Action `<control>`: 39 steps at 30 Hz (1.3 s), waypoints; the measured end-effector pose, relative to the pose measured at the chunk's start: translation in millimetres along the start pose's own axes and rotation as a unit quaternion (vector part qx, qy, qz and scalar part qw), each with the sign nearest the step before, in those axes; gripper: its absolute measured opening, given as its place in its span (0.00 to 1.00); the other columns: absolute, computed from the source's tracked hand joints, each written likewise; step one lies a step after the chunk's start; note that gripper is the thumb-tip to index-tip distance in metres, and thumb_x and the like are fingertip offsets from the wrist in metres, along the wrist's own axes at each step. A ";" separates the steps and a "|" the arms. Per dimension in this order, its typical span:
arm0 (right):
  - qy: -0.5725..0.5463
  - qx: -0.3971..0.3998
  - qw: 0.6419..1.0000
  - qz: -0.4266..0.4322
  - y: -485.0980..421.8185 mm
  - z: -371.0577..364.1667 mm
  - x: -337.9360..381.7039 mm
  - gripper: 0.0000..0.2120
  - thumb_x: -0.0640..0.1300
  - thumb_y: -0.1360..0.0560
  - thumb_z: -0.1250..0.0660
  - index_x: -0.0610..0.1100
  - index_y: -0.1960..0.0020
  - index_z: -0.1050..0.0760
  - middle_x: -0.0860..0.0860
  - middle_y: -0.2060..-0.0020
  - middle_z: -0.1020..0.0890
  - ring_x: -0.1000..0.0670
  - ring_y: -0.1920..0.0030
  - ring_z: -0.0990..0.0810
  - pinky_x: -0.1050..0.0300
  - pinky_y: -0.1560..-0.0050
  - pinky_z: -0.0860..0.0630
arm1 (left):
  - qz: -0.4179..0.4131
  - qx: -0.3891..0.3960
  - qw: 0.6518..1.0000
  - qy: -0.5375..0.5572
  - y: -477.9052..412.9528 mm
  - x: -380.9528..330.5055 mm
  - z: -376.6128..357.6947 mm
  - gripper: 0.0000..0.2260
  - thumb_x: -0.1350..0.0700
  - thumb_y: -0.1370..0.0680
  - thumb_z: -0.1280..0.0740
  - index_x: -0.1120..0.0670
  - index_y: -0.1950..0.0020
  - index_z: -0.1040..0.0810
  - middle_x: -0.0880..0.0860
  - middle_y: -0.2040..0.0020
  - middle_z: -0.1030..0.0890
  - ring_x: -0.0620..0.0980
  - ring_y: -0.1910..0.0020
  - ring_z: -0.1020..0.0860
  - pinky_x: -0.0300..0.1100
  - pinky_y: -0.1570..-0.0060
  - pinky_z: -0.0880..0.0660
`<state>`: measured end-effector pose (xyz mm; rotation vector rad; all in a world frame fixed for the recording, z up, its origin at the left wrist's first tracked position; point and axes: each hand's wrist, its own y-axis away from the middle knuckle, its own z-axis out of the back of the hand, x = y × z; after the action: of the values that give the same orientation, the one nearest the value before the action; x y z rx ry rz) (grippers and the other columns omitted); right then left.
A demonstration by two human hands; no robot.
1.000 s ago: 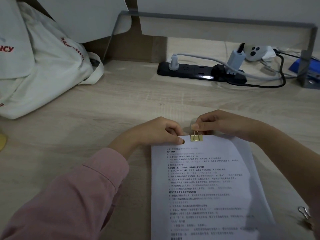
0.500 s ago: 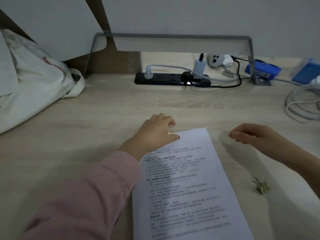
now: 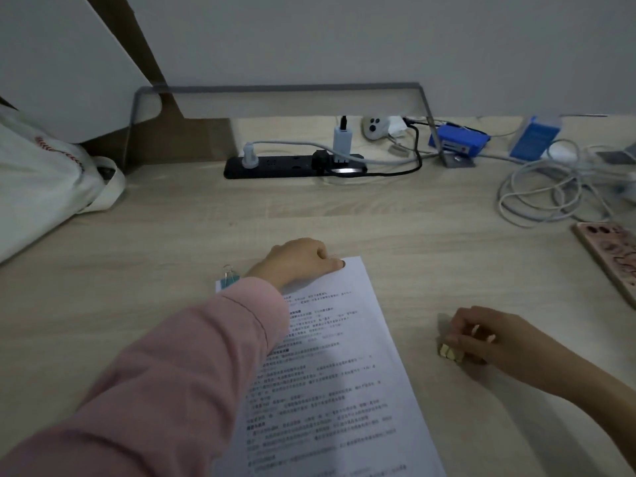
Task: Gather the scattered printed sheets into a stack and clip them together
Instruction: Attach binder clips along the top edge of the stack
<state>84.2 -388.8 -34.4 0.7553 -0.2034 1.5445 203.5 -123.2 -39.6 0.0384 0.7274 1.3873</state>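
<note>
Printed sheets, far end leaning left, gripped there by left hand; right hand pinches gold clip; cables beyond.

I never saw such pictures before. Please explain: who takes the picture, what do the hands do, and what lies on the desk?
There is no machine. A person wears a camera on the head, and it looks down at their own hands. The left hand holds the top edge of the printed sheets. The right hand grips a gold clip on the desk. A blue clip sits at the sheets' far left corner. Behind lie a power strip, cables, a phone and a cloth bag.
</note>
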 end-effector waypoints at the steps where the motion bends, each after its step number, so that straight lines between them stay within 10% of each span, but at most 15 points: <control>1: -0.003 -0.007 1.000 0.006 -1.8 0.2 0.3 0.08 0.46 0.27 0.32 0.46 0.64 0.24 0.49 0.64 0.20 0.54 0.60 0.22 0.62 0.59 0.27 | -0.008 0.001 1.000 0.030 -0.8 1.9 -0.6 0.16 0.41 0.25 0.38 0.53 0.53 0.24 0.50 0.51 0.21 0.53 0.47 0.23 0.45 0.53 0.32; 4: -0.086 -0.015 0.996 0.012 -10.6 3.2 3.8 0.09 0.42 0.26 0.34 0.46 0.64 0.23 0.49 0.66 0.19 0.54 0.66 0.20 0.57 0.59 0.24 | -0.036 0.022 0.993 0.109 -2.6 5.1 2.2 0.09 0.47 0.26 0.33 0.52 0.55 0.22 0.48 0.53 0.20 0.50 0.50 0.22 0.43 0.50 0.29; 11: -0.176 0.007 0.984 0.036 -46.7 12.0 26.0 0.05 0.38 0.26 0.34 0.39 0.61 0.23 0.45 0.67 0.19 0.53 0.68 0.21 0.62 0.65 0.22 | -0.062 0.089 0.980 0.167 -0.8 6.1 12.2 0.06 0.55 0.24 0.35 0.51 0.48 0.20 0.43 0.64 0.24 0.33 0.79 0.29 0.25 0.79 0.36; 22: -0.236 0.054 0.970 0.009 -106.1 9.3 76.9 0.08 0.43 0.31 0.28 0.46 0.53 0.18 0.44 0.54 0.15 0.49 0.51 0.18 0.60 0.45 0.26 | -0.097 0.095 0.968 0.210 -4.1 13.0 9.6 0.08 0.57 0.24 0.34 0.52 0.46 0.20 0.44 0.64 0.24 0.34 0.77 0.29 0.25 0.77 0.36; 28: -0.217 0.083 0.972 0.023 -124.7 -0.2 93.0 0.09 0.42 0.31 0.28 0.45 0.51 0.19 0.44 0.55 0.15 0.54 0.56 0.18 0.72 0.57 0.24 | -0.102 0.081 0.965 0.226 -5.0 15.5 8.4 0.08 0.58 0.24 0.33 0.56 0.45 0.20 0.44 0.65 0.26 0.31 0.78 0.29 0.22 0.78 0.39; 39: -0.173 0.152 0.973 -0.002 -138.3 5.1 92.1 0.07 0.45 0.32 0.27 0.45 0.55 0.17 0.49 0.56 0.15 0.54 0.55 0.18 0.65 0.52 0.26 | -0.094 0.068 0.970 0.213 -6.1 19.3 5.5 0.05 0.53 0.25 0.32 0.52 0.51 0.20 0.43 0.63 0.25 0.38 0.64 0.27 0.24 0.66 0.33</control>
<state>221.5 -296.2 -21.0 1.2677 -0.2242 1.4471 211.6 -105.1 -46.6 -0.2227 1.1521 1.1722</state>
